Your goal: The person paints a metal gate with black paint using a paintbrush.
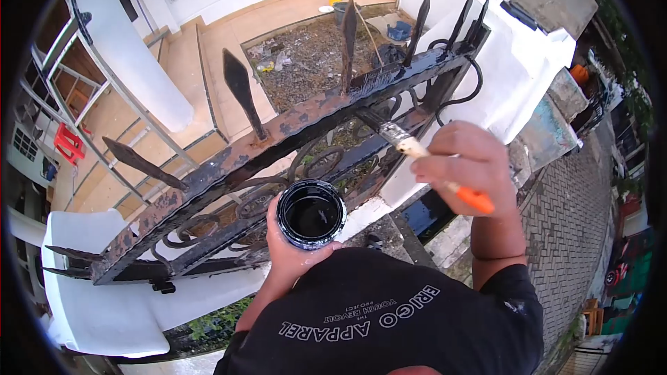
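My left hand (286, 253) is wrapped round an open paint can (343, 212) of glossy black paint (310, 212), held upright close to my chest. My right hand (467, 167) grips a paintbrush (415, 146) with a pale handle and an orange end. Its dark, paint-loaded bristles point up and left, right at the underside of the top rail of a metal fence (233, 154). Brown rust patches show on the rail's left stretch, while the right stretch looks wet and black. Several spear-shaped spikes (243, 90) rise from the rail, and curled scrollwork (323, 161) lies below it.
White sheeting (104, 305) lies at the fence's left end, with more white covering (511, 76) on the right. Behind stand a metal ladder (114, 83), a red stool (69, 142) and a dirt bed (299, 69) with a bucket (340, 11). Paving (566, 215) runs along the right.
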The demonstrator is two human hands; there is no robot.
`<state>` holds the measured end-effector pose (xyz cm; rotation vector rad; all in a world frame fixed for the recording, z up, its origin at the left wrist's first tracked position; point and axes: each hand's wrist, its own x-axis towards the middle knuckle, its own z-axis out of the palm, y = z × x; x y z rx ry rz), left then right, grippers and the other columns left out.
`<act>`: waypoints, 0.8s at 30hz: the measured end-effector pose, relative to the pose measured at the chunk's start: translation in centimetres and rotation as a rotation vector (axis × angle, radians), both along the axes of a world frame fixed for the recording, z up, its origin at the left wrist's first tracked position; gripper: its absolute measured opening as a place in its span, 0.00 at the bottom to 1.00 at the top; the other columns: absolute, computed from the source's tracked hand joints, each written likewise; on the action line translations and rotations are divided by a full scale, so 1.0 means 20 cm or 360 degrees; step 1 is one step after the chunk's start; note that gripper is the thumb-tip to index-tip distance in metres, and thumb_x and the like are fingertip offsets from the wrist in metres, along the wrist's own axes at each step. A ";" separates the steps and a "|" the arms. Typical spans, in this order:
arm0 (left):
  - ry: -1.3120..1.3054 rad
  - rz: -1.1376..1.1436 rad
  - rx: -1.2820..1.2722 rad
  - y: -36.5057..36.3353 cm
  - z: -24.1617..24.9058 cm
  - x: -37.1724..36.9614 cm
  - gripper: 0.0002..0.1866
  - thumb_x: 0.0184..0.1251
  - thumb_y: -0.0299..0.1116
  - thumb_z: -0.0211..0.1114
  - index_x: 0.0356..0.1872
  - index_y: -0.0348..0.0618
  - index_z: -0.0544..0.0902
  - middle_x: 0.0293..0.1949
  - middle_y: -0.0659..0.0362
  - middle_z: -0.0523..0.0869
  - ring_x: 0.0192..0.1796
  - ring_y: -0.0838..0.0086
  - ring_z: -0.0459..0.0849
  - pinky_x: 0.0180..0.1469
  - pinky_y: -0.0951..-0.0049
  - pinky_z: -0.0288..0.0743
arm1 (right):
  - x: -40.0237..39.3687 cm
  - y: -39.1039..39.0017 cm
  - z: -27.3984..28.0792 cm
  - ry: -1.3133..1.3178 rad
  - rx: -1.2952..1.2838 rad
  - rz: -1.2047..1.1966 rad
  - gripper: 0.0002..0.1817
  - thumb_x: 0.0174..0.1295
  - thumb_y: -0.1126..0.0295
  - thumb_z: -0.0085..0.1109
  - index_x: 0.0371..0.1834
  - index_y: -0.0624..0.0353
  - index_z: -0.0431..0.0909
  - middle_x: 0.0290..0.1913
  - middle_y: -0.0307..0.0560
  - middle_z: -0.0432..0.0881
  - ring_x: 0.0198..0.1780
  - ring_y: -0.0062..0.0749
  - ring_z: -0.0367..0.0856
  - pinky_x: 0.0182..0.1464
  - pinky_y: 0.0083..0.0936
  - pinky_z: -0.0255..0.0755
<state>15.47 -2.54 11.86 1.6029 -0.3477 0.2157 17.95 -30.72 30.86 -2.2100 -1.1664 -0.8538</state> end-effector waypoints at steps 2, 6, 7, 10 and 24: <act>0.0100 -0.0036 -0.0060 0.00 -0.01 0.00 0.66 0.30 0.36 0.88 0.72 0.39 0.50 0.65 0.47 0.70 0.68 0.59 0.72 0.71 0.59 0.63 | 0.02 -0.03 0.05 -0.0043 0.0140 -0.0155 0.04 0.51 0.73 0.68 0.30 0.57 0.85 0.28 0.42 0.82 0.28 0.34 0.80 0.30 0.27 0.73; 0.0056 -0.0006 -0.0085 -0.01 0.02 0.00 0.63 0.30 0.34 0.88 0.70 0.37 0.53 0.62 0.47 0.74 0.65 0.61 0.75 0.70 0.61 0.64 | 0.22 -0.07 0.13 -0.0134 0.0485 -0.0370 0.06 0.61 0.69 0.66 0.33 0.60 0.85 0.29 0.42 0.85 0.29 0.26 0.82 0.34 0.21 0.74; 0.0046 -0.0020 -0.0096 -0.02 0.02 -0.01 0.64 0.31 0.34 0.88 0.70 0.38 0.52 0.62 0.47 0.74 0.65 0.61 0.75 0.70 0.61 0.65 | 0.23 -0.05 0.16 0.0171 0.0686 -0.0424 0.11 0.63 0.63 0.65 0.33 0.61 0.85 0.27 0.39 0.84 0.28 0.22 0.81 0.32 0.19 0.74; 0.0045 -0.0042 -0.0150 -0.03 0.01 -0.02 0.64 0.30 0.33 0.88 0.71 0.38 0.51 0.62 0.47 0.73 0.65 0.61 0.75 0.69 0.61 0.65 | 0.31 0.01 0.28 0.0489 0.0851 -0.0586 0.11 0.67 0.65 0.60 0.37 0.62 0.83 0.22 0.36 0.77 0.23 0.16 0.74 0.25 0.14 0.66; 0.0036 -0.0058 -0.0215 0.00 0.00 -0.02 0.64 0.32 0.33 0.88 0.71 0.38 0.51 0.63 0.46 0.73 0.65 0.61 0.75 0.68 0.60 0.67 | 0.42 -0.08 0.13 0.0994 0.1614 -0.0367 0.13 0.61 0.62 0.65 0.33 0.63 0.82 0.20 0.38 0.77 0.19 0.20 0.75 0.21 0.17 0.68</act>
